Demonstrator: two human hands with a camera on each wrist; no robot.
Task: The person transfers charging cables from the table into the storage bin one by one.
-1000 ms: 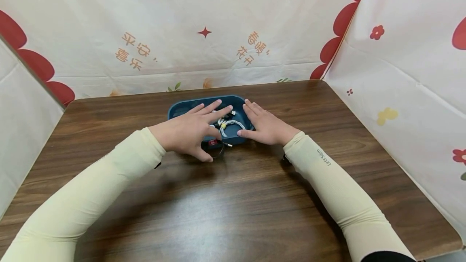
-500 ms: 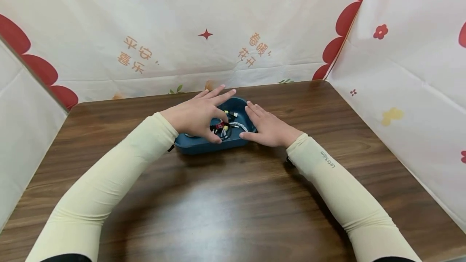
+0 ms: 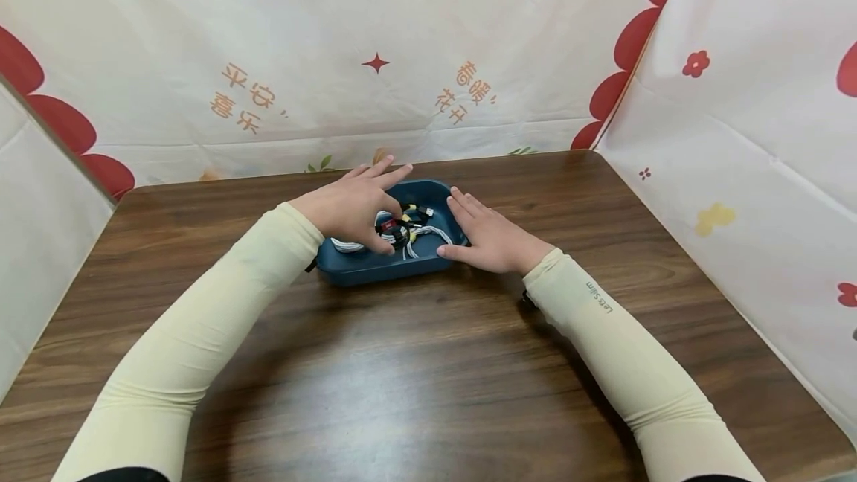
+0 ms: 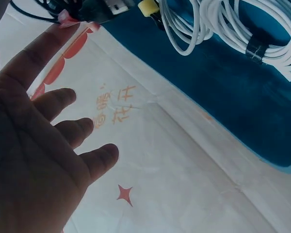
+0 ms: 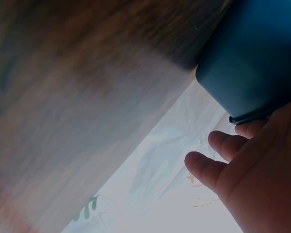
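My left hand [image 3: 348, 208] is over the blue tray [image 3: 375, 270], pinching a black cable [image 4: 89, 10] with a red tie. In the left wrist view the index fingertip meets the tie, while the other fingers are spread and the thumb is hidden. Inside the tray lie a white coiled cable [image 4: 225, 19] with a black strap, another white cable [image 3: 435, 231] with a yellow tie, and a black cable with a USB plug [image 3: 426, 211]. My right hand [image 3: 492, 236] rests at the tray's right end, fingers straight along the rim and thumb at the front corner.
The tray stands on a brown wooden table [image 3: 428, 363], near its back edge. A white printed cloth [image 3: 321, 36] hangs behind and along both sides. Pale sleeves cover both forearms.
My left hand has carried the black cable from in front of the tray to over its inside, then shifted slightly left. The right hand has stayed at the tray's end.
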